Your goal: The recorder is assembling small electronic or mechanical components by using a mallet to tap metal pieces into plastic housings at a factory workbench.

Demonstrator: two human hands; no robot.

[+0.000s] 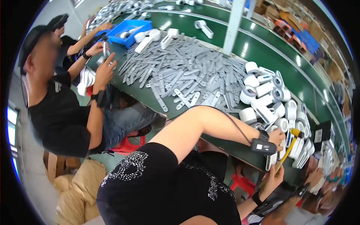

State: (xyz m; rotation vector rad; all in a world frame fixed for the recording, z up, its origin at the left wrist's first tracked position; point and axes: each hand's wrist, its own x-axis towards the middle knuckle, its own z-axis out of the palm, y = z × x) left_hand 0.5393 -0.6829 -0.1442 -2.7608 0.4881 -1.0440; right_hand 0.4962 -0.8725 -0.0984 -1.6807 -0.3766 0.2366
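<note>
At the right side of the bench, my left hand (276, 139) is closed around a white plastic housing (270, 162), and a black device is strapped to that wrist. Just below, my right hand (273, 179) grips the yellow handle of a small hammer (288, 152). Its yellow-and-black head (297, 133) is raised beside the left hand. Fingers partly cover the white housing, so its full shape is hidden. Close around both hands lies a heap of white plastic housings (264, 89) with round ends and long handles.
A big pile of flat grey strips (187, 69) covers the middle of the green bench (137, 90). Past it stand a blue bin (129, 32) and a metal post (233, 30). Co-workers sit to the left (63, 105) and right (313, 178). Another housing (204, 29) lies farther back.
</note>
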